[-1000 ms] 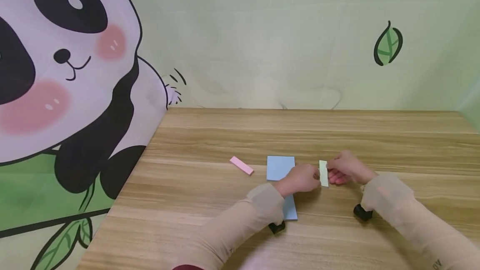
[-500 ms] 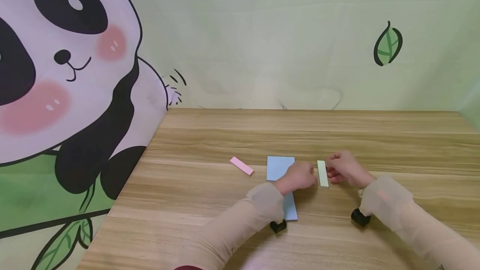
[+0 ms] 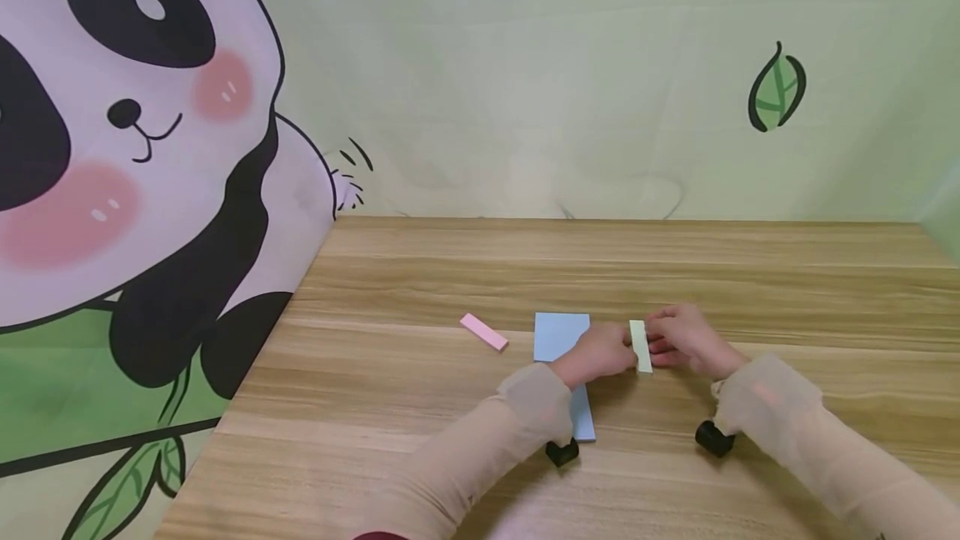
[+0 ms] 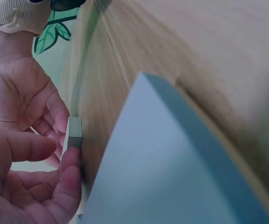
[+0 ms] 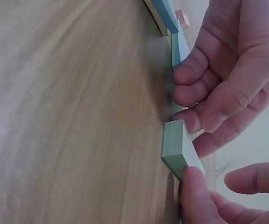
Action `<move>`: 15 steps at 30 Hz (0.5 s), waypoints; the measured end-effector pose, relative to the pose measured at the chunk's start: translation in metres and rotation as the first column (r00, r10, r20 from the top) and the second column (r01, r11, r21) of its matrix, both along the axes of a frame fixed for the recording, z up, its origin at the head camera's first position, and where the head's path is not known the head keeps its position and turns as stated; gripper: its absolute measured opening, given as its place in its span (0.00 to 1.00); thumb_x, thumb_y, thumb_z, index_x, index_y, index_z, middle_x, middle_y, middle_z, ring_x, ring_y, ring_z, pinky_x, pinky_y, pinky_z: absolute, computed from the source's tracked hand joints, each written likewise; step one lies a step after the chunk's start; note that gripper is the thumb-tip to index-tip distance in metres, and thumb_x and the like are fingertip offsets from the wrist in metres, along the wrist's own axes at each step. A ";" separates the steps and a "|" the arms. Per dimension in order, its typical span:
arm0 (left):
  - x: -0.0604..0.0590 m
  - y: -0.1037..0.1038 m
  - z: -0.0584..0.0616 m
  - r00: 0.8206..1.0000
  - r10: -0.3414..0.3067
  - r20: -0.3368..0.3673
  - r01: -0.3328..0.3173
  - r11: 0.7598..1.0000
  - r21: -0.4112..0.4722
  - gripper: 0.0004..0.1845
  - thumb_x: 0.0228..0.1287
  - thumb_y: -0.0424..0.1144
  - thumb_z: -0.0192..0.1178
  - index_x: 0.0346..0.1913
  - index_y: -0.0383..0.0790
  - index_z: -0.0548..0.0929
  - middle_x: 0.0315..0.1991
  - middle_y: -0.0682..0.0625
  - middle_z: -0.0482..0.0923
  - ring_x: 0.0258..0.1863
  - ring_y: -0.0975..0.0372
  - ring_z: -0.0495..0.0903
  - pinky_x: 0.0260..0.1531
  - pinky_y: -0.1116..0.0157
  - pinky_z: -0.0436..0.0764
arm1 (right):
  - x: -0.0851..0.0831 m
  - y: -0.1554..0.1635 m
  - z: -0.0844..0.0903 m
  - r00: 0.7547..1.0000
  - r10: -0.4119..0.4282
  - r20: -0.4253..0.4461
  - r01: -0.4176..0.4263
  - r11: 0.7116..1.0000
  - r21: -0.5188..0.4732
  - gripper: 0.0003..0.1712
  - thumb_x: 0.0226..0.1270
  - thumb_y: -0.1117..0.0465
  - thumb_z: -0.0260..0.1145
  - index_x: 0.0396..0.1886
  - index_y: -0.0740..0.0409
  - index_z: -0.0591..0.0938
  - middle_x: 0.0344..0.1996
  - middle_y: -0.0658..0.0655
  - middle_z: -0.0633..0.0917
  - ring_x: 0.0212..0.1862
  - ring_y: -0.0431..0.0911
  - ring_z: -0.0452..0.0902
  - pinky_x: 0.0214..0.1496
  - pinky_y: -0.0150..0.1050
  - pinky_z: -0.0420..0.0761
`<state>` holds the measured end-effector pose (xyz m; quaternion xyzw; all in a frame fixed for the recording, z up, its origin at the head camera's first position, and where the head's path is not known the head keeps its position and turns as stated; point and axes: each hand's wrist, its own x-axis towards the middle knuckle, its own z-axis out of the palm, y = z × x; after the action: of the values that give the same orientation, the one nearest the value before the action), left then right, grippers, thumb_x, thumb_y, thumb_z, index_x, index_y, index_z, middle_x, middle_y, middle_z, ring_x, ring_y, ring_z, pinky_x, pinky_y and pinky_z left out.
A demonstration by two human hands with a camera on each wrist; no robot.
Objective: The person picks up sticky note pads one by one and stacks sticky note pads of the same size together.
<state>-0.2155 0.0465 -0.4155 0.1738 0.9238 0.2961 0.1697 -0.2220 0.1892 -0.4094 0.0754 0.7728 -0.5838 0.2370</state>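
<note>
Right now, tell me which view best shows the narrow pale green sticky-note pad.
Right wrist: the narrow pale green sticky-note pad fills the frame, thickness clear. Head shows its whole strip, small. Left wrist shows only one end.

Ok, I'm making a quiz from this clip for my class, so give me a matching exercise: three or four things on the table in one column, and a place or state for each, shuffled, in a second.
Things:
1. green pad
2. pink pad
3. blue pad
4. table

Places or states:
A. lies flat, partly under the left hand and its sleeve
B. held between the fingers of both hands, the right hand on its far side
C. wooden, bears everything else
D. lies alone, apart from both hands, farthest left

Pairs: 1-B, 2-D, 3-A, 4-C
</note>
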 end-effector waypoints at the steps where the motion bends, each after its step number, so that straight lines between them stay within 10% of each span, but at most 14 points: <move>1: 0.000 0.000 0.000 1.000 0.003 -0.003 -0.003 1.000 -0.004 0.05 0.48 0.34 0.56 0.19 0.42 0.75 0.11 0.58 0.68 0.11 0.68 0.64 0.12 0.75 0.61 | 0.000 0.000 0.000 1.000 -0.001 -0.002 0.001 1.000 -0.002 0.25 0.63 0.66 0.47 0.56 0.78 0.59 0.24 0.52 0.76 0.25 0.38 0.74 0.30 0.33 0.79; 15: -0.003 0.001 0.001 0.993 0.061 -0.100 -0.069 0.994 -0.082 0.05 0.48 0.34 0.56 0.20 0.42 0.72 0.15 0.55 0.64 0.16 0.64 0.64 0.14 0.72 0.61 | -0.004 -0.005 -0.004 0.999 -0.035 -0.035 0.034 0.999 -0.022 0.21 0.60 0.69 0.46 0.52 0.79 0.62 0.21 0.50 0.75 0.24 0.36 0.73 0.28 0.31 0.79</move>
<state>-0.2184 0.0480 -0.4140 0.1504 0.9479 0.2529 0.1220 -0.2262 0.1845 -0.4138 0.0760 0.7693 -0.5972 0.2140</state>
